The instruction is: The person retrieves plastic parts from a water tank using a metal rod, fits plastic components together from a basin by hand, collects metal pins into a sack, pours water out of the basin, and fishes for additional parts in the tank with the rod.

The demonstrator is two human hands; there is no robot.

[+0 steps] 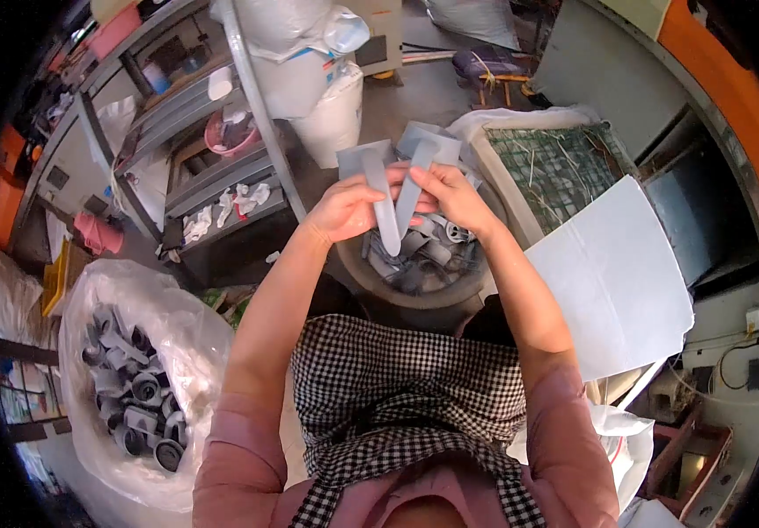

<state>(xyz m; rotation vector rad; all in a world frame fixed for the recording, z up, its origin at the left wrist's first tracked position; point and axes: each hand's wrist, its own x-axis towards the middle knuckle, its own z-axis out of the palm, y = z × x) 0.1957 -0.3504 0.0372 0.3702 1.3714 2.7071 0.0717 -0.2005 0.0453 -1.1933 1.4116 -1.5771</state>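
Two grey plastic parts, each a flat plate with a long rounded strip, are held up side by side at the centre. My left hand [348, 204] is closed on the left grey part [381, 198]. The right grey part [414, 180] is pinched between the thumb and fingers of my right hand [451, 195]. The two strips slant toward each other at their lower ends. Below both hands stands a round tub [379, 289] with many grey plastic pieces [432, 251] in it.
A clear plastic bag [199, 343] of grey round fittings [137, 387] stands at the left. Metal shelves [208, 189] rise at the upper left. White sacks [331, 119] stand behind. A white sheet [617, 282] and a net-lined box [507, 189] are at the right.
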